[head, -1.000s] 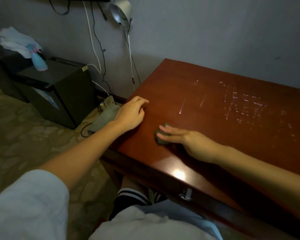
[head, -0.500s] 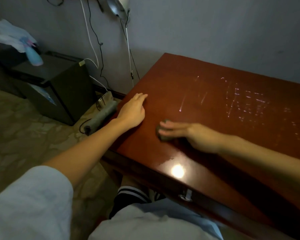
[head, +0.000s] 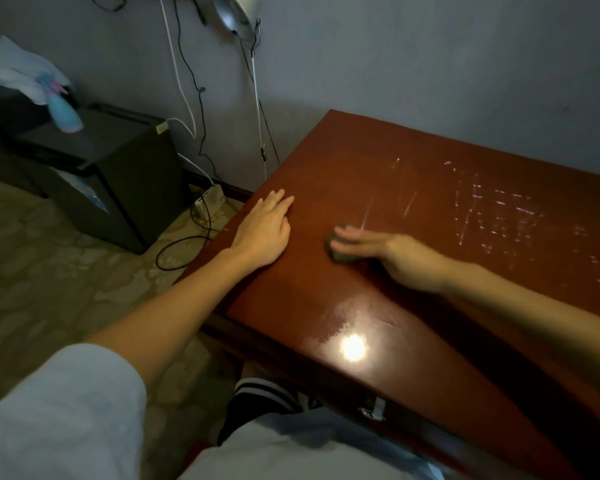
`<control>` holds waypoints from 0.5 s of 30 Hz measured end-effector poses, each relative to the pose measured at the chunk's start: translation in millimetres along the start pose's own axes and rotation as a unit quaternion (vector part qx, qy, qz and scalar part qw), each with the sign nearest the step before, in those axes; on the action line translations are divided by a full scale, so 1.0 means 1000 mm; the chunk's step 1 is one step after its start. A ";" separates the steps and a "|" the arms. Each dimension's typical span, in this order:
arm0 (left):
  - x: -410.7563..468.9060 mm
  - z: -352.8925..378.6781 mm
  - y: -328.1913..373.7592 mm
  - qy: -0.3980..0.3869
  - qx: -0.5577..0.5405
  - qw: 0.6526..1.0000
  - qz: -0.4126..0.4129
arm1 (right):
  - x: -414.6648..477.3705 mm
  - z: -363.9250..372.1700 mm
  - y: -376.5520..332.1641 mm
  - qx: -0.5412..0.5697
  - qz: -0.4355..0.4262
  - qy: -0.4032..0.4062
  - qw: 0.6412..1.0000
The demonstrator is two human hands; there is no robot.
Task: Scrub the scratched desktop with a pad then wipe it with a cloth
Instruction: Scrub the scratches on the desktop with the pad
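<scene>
The desktop [head: 326, 292] is glossy reddish-brown wood, with a bright spot of glare [head: 353, 347] near its front edge. Pale scratches [head: 492, 216] mark the far right part: a dense cluster of short strokes, too many for me to count, and two longer slanted strokes left of that cluster, one of them ending just beside my fingertips.

There is one pad [head: 340, 256], small, grey and rounded, lying on the desktop near its left end, between my two hands. My right hand [head: 406, 261] lies over it with the fingers straight and pointing left, pressing it down onto the wood rather than curling round it; most of the pad is hidden under them. My left hand [head: 262, 233] rests flat on the desktop close to the left edge, fingers straight and together, holding nothing. It is near the pad but not touching it.

On the far left, one white cloth [head: 11, 67] lies crumpled with one pale blue spray bottle [head: 63, 114] on top of a black cabinet [head: 118, 181]. A label [head: 90, 195] on the cabinet front is too blurred to read. One lamp [head: 234, 12] hangs at the wall above the desk's left corner, and one white power strip [head: 207, 202] sits on the floor below.
</scene>
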State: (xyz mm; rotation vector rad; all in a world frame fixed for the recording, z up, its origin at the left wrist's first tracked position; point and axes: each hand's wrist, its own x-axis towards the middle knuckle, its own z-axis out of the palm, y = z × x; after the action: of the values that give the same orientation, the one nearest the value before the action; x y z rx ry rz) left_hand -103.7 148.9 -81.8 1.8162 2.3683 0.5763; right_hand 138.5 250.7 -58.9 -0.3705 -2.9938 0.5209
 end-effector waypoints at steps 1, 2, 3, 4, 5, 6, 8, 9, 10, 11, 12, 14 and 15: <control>0.001 0.001 0.000 -0.001 0.009 1.000 0.000 | 0.012 -0.007 0.014 -0.011 0.032 0.014 0.999; 0.001 0.002 0.000 0.000 0.018 1.000 -0.001 | 0.025 -0.011 0.022 -0.018 0.052 0.023 0.998; 0.001 0.002 0.000 0.000 0.027 1.000 -0.002 | 0.038 -0.011 0.024 -0.022 0.061 0.028 0.998; 0.001 0.002 -0.001 0.001 0.033 0.999 -0.004 | 0.049 -0.009 0.020 -0.023 0.059 0.033 0.997; 0.002 0.002 -0.001 0.001 0.036 0.999 -0.004 | 0.055 -0.004 0.011 -0.023 0.049 0.033 0.998; 0.002 0.002 -0.001 -0.001 0.038 0.999 -0.004 | 0.055 0.003 0.000 -0.024 0.028 0.028 0.999; 0.002 0.003 -0.001 -0.002 0.043 0.999 -0.004 | 0.039 0.016 -0.018 -0.021 -0.033 0.012 0.999; 0.002 0.003 -0.001 -0.003 0.046 0.999 -0.004 | 0.026 0.019 -0.023 -0.015 -0.057 -0.001 0.998; 0.002 0.003 0.000 -0.004 0.048 0.999 -0.004 | 0.013 0.018 -0.020 -0.011 -0.067 -0.012 0.998; 0.003 0.003 0.000 -0.005 0.048 0.999 -0.005 | 0.003 0.014 -0.012 -0.007 -0.058 -0.014 0.998; 0.003 0.003 0.000 -0.005 0.046 0.999 -0.005 | -0.002 0.007 -0.002 -0.005 -0.033 -0.008 0.999; 0.002 0.001 0.000 -0.006 0.039 0.999 -0.006 | 0.004 -0.006 0.024 -0.008 0.033 0.017 0.999; 0.003 0.001 0.001 -0.005 0.035 0.999 -0.006 | 0.014 -0.012 0.035 -0.015 0.059 0.029 0.998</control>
State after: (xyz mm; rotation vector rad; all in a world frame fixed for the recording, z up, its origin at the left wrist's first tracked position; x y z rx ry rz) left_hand -103.8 151.7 -81.7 1.8278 2.4208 0.4869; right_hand 134.1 290.6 -58.9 -0.5565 -2.9406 0.4664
